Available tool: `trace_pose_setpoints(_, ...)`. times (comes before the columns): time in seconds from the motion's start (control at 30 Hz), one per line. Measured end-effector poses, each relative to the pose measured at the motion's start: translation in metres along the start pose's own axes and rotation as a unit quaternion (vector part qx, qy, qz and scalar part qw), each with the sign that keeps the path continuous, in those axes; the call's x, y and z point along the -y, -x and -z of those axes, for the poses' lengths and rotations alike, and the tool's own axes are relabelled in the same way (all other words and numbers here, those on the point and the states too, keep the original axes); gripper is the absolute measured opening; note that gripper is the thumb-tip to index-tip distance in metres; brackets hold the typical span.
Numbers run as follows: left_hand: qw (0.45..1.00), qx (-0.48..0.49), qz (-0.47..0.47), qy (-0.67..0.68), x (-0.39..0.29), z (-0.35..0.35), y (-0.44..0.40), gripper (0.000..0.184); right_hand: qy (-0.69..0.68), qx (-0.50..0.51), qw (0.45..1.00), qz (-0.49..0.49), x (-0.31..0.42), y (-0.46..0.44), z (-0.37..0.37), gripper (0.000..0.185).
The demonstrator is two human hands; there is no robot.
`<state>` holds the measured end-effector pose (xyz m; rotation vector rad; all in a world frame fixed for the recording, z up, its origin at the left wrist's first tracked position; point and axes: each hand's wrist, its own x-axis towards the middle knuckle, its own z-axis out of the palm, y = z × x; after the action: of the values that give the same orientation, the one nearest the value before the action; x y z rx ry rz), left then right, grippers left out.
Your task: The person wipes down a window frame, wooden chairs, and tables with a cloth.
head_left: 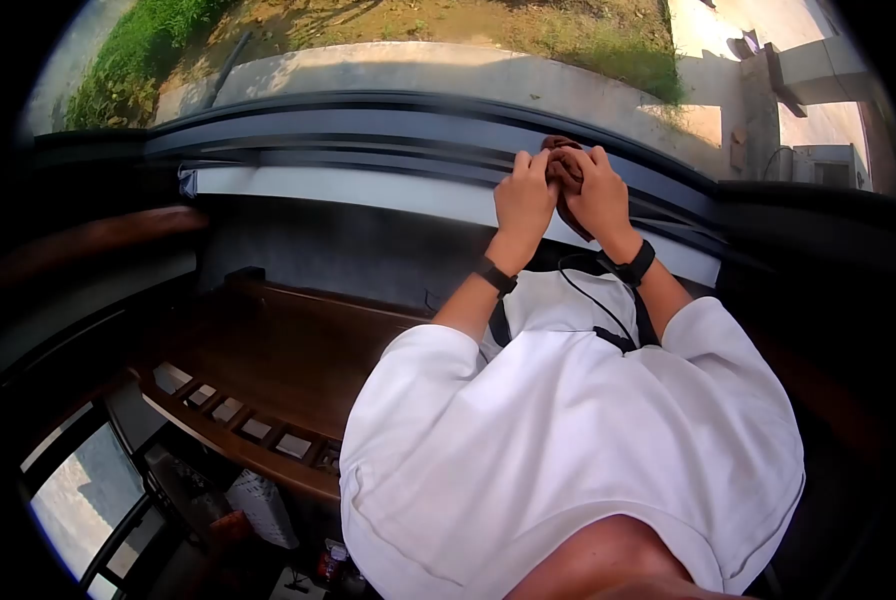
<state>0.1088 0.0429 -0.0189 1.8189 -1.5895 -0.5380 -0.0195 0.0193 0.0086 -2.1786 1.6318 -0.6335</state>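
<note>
A crumpled brown cloth [565,172] is bunched between my two hands, above the dark window frame [368,125]. My left hand [524,205] grips it from the left side, fingers curled in. From the right, my right hand [600,198] is closed on the same cloth. One end of the cloth hangs down between my wrists, and another part sticks out past my fingertips. Both wrists wear black bands. Below the hands runs the white window sill [368,188].
A dark wooden bench [298,330] with a slatted rail stands at the left below the sill. Past the window lie a concrete ledge [408,65], grass and bare soil. A white woven item [261,508] sits at lower left. A black cable [598,300] hangs near my chest.
</note>
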Motion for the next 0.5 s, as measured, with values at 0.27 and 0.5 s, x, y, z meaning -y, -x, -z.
trace_pose_setpoints(0.27,0.996,0.055,-0.050,0.053,-0.053,-0.059,0.011,0.038,0.062,0.017,0.997,-0.053,-0.061,0.026,0.050,0.028)
trace_pose_setpoints(0.5,0.995,-0.095,0.014,0.039,-0.041,-0.051,0.035,0.038,0.001,0.046,0.998,0.049,-0.057,0.015,0.031,0.035)
